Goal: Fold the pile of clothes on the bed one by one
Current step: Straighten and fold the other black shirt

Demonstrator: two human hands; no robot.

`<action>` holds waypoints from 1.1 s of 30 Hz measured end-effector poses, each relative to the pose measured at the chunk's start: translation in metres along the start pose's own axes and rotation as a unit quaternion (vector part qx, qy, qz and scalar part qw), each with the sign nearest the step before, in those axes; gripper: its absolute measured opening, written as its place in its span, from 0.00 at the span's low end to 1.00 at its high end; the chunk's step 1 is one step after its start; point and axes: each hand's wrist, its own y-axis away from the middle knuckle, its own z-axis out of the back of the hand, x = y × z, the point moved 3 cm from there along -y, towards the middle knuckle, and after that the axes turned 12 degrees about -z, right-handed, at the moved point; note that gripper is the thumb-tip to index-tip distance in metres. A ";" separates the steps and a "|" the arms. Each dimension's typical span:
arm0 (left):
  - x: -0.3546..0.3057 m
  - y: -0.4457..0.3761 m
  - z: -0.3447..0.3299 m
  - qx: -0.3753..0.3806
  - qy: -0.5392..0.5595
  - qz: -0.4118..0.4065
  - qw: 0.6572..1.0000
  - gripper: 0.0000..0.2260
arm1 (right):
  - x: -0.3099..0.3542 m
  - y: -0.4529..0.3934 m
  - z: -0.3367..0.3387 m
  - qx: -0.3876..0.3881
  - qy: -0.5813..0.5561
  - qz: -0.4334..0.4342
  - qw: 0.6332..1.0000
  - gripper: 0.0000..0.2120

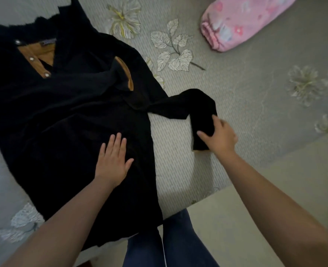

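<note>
Dark blue trouser legs (pixel 171 245) are standing at bed edge. Left hand (pixel 112 162) is pressing flat, fingers straight, on black fabric jacket w/ tan lining (pixel 63 105) spread on grey floral bedsheet (pixel 236 93). Right hand (pixel 220 135) is gripping jacket's sleeve cuff (pixel 202 126). Pink floral pillow (pixel 242 20) is lying well apart.

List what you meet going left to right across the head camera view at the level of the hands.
Black garment → left hand resting flat on it → bare bedsheet → sleeve → right hand gripping the sleeve.
</note>
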 end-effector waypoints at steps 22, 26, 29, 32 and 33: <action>0.166 0.115 0.120 -0.227 0.085 0.252 0.937 0.28 | 0.344 0.166 0.061 -0.011 -0.207 0.415 0.886 0.14; 0.200 0.161 0.090 -0.198 0.111 0.319 0.920 0.27 | 0.360 0.225 -0.013 0.161 0.002 0.546 0.822 0.25; 0.211 0.173 0.066 -0.174 0.128 0.335 0.917 0.26 | 0.340 0.219 -0.051 0.118 0.102 0.524 0.837 0.22; 0.209 0.160 0.050 -0.174 0.139 0.314 0.923 0.25 | 0.319 0.191 -0.065 0.046 0.136 0.480 0.866 0.19; 0.209 0.153 0.047 -0.179 0.149 0.307 0.923 0.26 | 0.315 0.178 -0.064 0.019 0.140 0.462 0.876 0.19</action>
